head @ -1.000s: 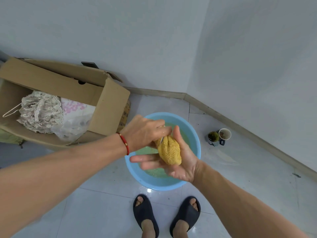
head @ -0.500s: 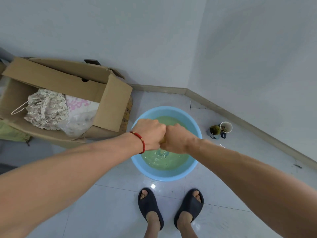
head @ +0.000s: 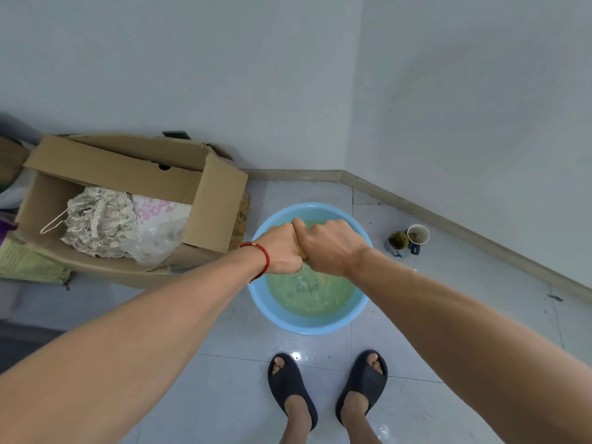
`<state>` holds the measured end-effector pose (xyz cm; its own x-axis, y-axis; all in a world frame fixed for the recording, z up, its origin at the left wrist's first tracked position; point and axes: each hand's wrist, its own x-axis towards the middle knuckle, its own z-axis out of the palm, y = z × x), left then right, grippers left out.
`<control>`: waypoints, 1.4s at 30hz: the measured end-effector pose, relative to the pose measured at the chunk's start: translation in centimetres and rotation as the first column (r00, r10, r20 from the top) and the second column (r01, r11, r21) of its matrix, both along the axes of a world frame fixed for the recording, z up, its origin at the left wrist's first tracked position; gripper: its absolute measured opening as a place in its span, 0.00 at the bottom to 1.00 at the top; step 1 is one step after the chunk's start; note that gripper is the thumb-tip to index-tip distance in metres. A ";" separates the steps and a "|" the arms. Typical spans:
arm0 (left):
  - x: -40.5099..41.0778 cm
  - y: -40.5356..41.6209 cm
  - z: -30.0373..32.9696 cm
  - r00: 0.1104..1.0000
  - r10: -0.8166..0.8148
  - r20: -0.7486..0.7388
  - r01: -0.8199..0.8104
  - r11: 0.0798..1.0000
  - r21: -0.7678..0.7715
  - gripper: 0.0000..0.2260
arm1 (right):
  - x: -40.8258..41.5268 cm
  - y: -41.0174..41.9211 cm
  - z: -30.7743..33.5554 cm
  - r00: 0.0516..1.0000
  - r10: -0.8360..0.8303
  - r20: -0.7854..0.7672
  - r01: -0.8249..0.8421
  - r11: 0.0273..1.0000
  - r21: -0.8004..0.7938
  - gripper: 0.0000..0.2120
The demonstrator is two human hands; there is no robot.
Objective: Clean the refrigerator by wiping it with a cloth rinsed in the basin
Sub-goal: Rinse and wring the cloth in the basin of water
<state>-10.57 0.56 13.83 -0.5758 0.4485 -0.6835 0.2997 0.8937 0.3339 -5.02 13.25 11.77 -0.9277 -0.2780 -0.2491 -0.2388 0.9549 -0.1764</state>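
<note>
Two fists meet above the blue basin [head: 307, 325]: the left hand [head: 282, 249] and the right hand [head: 330, 248] have fingers curled tight around one yellow cloth [head: 302, 253], almost hidden between them. If the hands drift from above the basin, squeezed water could fall on the tiled floor [head: 224, 379], near the two sandals, and make it slippery. I count one basin, one cardboard box [head: 211, 203], two cups [head: 407, 240].
</note>
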 end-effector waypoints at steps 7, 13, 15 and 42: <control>0.4 -1.0 7.2 0.994 -0.106 0.036 0.105 0.994 0.020 0.12 | 2.0 0.0 6.5 0.925 -0.284 0.253 0.349 0.898 -0.269 0.23; 1.4 0.3 15.3 0.978 0.089 0.188 -0.149 0.932 0.332 0.13 | 8.0 4.5 13.2 0.730 -0.355 0.584 0.676 0.498 -0.543 0.25; 2.3 1.4 18.6 0.984 0.020 0.178 -0.096 0.901 0.424 0.13 | 11.2 6.2 16.4 0.695 -0.318 0.645 0.718 0.253 -0.648 0.20; 22.6 20.0 31.5 0.826 -0.472 0.307 0.053 0.609 0.791 0.07 | 36.1 4.9 31.6 -0.083 -0.944 0.319 0.419 -0.324 -0.848 0.12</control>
